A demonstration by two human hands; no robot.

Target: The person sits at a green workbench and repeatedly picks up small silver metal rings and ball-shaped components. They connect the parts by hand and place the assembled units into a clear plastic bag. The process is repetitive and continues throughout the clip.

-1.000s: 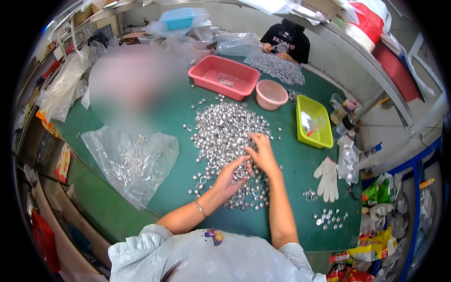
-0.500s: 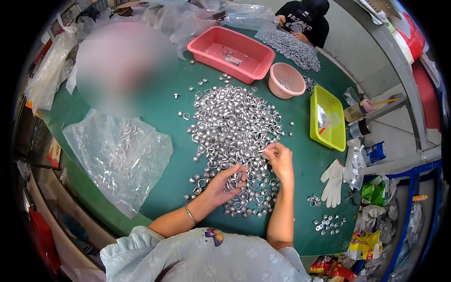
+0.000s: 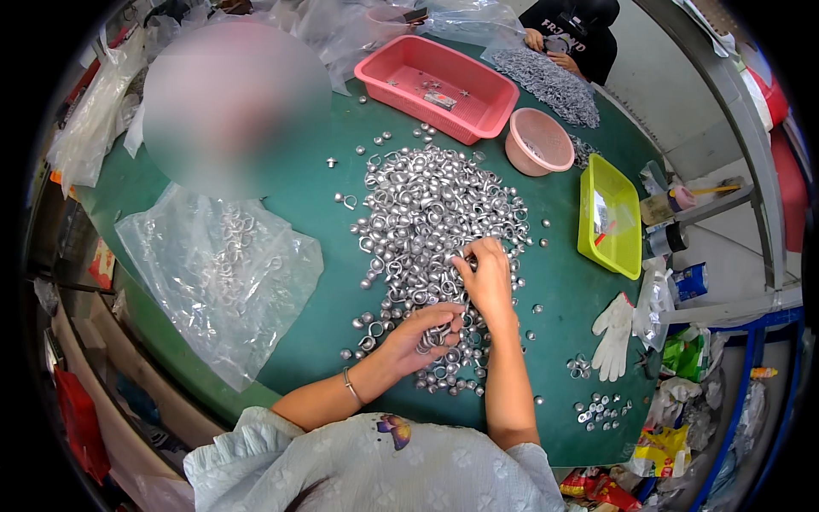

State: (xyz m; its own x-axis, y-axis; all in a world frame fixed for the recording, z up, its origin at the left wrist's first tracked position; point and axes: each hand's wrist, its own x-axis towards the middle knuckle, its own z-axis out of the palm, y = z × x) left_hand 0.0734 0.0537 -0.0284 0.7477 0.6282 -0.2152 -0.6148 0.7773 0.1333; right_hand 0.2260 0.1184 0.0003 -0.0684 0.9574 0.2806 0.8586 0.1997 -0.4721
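A large heap of shiny silver metal rings [image 3: 409, 205], many with a round domed head, lies on the green table in front of me. My left hand [image 3: 408, 343] is cupped palm up at the near edge of the heap, its fingers curled round several metal rings [image 3: 433, 340]. Just beyond it, my right hand [image 3: 488, 282] reaches into the right side of the heap with thumb and fingers bent together at the pieces. What lies between those fingertips is hidden by the hand and the surrounding rings.
A clear plastic bag [image 3: 230, 290] with some rings on it lies to the left. Beyond the heap are a pink basket [image 3: 478, 128], a pink bowl [image 3: 546, 162] and a lime-green basket [image 3: 631, 256]. A white glove [image 3: 612, 337] and small metal pieces [image 3: 601, 411] lie right. A person [image 3: 589, 34] sits opposite.
My right hand has moved left and farther into the heap, its fingers now down among the rings. My left hand, still holding rings, has shifted slightly right. The view has shifted a little.
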